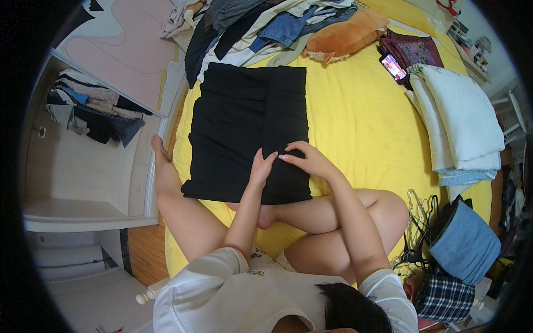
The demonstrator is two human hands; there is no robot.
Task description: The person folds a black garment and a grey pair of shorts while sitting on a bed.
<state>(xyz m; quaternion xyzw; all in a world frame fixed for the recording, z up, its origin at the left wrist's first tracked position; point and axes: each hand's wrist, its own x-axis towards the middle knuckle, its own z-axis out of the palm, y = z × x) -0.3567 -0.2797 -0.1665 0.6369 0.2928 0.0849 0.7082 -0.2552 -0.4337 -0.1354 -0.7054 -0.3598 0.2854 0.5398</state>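
A black cloth garment (245, 120), laid out flat in a rough rectangle, lies before me on the yellow bedsheet (358, 120). My left hand (263, 166) is over its lower middle, thumb and fingers apart. Just to the right, my right hand (308, 159) has its fingers spread and bent above the garment's right part. The fingertips of both hands come close together. Nothing shows held in either hand; whether the fingertips touch the cloth is hard to tell. Small creases cross the garment, and its left edge is uneven.
Piled clothes (250, 25) and an orange plush pillow (347, 35) lie at the far side. At right are a lit phone (394, 68), a folded white quilt (462, 116), hangers (416, 233) and a folded blue cloth (466, 241). An open cabinet (79, 175) with clothes stands left.
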